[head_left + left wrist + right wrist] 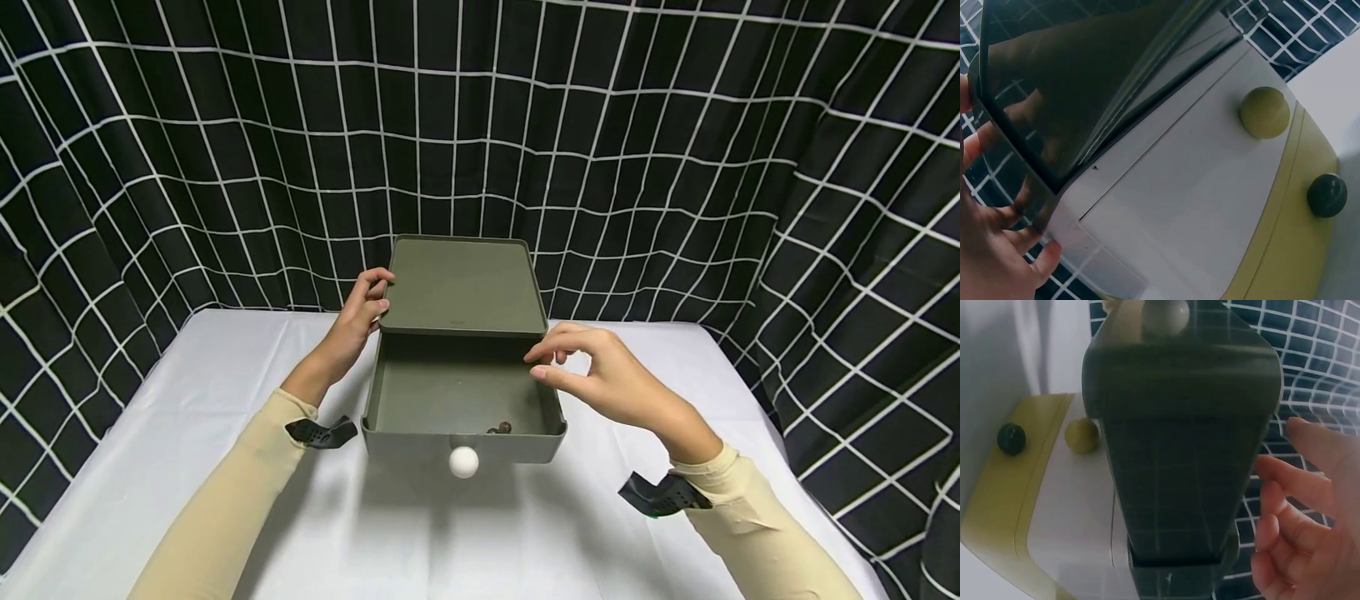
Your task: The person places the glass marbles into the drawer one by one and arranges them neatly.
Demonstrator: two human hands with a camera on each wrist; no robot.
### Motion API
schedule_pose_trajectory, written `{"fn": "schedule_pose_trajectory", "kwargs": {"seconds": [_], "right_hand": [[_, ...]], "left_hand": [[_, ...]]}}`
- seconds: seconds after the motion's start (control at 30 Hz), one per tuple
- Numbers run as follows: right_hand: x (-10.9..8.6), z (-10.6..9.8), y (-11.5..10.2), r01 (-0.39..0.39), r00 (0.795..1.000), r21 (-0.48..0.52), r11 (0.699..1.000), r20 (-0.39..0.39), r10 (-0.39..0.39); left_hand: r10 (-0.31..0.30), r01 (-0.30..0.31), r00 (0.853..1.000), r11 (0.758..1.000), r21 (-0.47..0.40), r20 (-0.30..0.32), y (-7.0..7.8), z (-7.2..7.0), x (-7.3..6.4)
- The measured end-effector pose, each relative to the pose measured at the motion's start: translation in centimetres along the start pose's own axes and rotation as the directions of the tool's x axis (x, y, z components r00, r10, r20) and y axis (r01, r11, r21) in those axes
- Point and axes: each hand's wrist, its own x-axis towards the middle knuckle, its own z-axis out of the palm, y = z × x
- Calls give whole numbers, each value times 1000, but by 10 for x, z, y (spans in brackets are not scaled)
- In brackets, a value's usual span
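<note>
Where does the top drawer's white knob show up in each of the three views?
Head: white knob low centre, on the open top drawer's front.
Left wrist: not in it; only the yellow knob and dark knob show.
Right wrist: top centre.
Shared landmark: the dark green cabinet top.

text: none legible | drawer unit top (462, 287): small mark, too small to read | labels/brands/numbers: none
</note>
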Motion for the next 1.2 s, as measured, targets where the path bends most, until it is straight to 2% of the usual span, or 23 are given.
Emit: {"fn": "schedule_pose_trajectory", "kwargs": {"seconds": [0.47, 0.73, 0.93, 1.2], "right_hand": [[-19, -23, 16, -14, 993, -15, 1000, -114, 12], [-33, -35, 29, -28, 988, -32, 999, -150, 23], [-43, -40, 39, -41, 986, -34, 999, -166, 35], [-68, -43, 52, -108, 979, -68, 992, -181, 95]], "left_hand": [[5, -5, 1000, 1000, -6, -5, -1, 0, 1], [5, -5, 1000, 1000, -9, -4, -1, 0, 0], [-3, 2, 1000, 1000, -11, -27, -1, -2, -4], [-5, 5, 1000, 1000, 2, 13, -1, 2, -2]]}}
